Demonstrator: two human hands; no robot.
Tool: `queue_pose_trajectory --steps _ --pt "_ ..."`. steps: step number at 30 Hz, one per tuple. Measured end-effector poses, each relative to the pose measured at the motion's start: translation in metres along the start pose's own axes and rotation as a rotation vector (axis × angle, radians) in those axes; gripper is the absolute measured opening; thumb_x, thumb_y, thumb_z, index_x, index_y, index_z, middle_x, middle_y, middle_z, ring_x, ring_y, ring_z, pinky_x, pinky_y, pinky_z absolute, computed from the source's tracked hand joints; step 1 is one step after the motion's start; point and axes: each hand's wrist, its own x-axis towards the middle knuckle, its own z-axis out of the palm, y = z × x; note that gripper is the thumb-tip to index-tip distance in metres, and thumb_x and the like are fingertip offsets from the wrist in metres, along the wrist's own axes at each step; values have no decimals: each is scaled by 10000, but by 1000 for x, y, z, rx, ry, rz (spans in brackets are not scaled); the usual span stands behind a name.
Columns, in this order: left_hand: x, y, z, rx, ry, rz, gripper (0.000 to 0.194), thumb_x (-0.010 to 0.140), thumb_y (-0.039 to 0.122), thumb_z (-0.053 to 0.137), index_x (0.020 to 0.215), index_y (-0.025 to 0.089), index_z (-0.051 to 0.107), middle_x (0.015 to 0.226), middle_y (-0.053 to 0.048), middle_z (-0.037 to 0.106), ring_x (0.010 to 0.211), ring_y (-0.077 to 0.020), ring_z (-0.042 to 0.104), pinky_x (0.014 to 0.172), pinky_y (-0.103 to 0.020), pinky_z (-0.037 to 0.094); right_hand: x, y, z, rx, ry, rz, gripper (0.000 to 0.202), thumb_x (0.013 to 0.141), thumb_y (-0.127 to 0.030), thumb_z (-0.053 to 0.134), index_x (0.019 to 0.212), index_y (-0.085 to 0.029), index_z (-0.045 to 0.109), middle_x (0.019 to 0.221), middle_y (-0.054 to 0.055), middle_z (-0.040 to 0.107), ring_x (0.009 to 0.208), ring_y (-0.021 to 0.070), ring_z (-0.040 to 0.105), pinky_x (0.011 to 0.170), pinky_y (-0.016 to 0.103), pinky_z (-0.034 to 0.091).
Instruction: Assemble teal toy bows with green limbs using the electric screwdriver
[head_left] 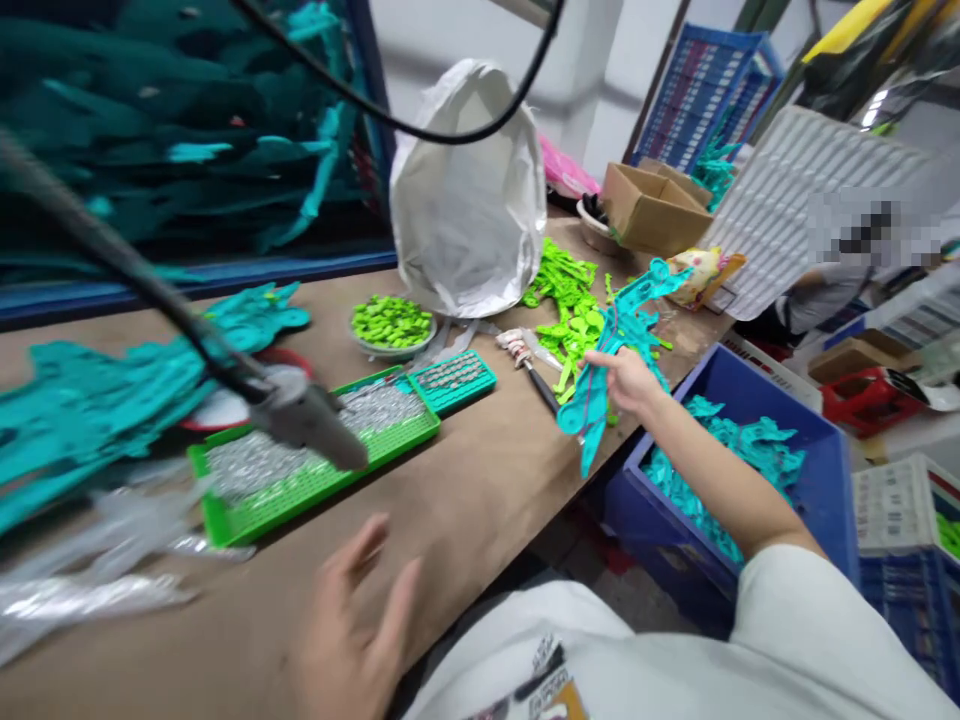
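My right hand [634, 382] is closed round a long turquoise plastic part [598, 395] over the right side of the table. Its far end rises toward the back, and a thin reddish line runs along it. Just behind it lies a heap of lime-green plastic parts [574, 325]. My left hand [360, 620], slightly blurred, hovers above the near table edge with thumb and fingers apart and nothing between them. Beyond it stands a green tray [322, 480] of small silvery pieces, with a small teal tray [454, 383] adjoining it.
A grey tool head [307, 420] on an arm hangs over the tray. Turquoise parts [97, 400] are piled at left. A bowl of green pieces [391, 325] and a white sack [469, 200] stand behind. A blue bin [817, 490] is at right; a person [814, 290] is farther back.
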Motion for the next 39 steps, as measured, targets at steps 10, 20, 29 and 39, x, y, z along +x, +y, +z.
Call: queue_pose_trajectory --steps 10,20,29,39 --pt "-23 -11 -16 352 -134 -162 728 964 414 644 1600 195 366 1428 -176 636 1293 -369 611 1087 -547 494 -161 173 202 513 -322 316 298 624 -368 948 735 -221 713 775 3 770 804 222 740 848 393 615" --pt "-84 -96 -54 321 -349 -224 787 970 513 603 1628 173 338 1564 -203 510 1387 -380 544 1118 -538 494 -175 159 155 60 -992 718 428 722 -436 903 1038 -193 748 1031 86 803 971 228 765 989 436 569" --pt "-73 -68 -24 310 -88 -253 791 972 465 647 1651 271 291 1609 -175 481 1505 -392 440 1239 -633 332 53 92 112 -1011 -262 -868 258 941 -174 484 1050 -196 716 1068 129 758 1021 274 685 960 427 520" --pt "-38 -65 17 347 -172 -195 744 1027 419 569 1656 161 266 1499 -225 591 1410 -390 546 1201 -620 354 110 121 132 -1449 -296 -914 268 903 -112 473 1093 -156 657 1052 176 704 976 309 612 856 393 461"
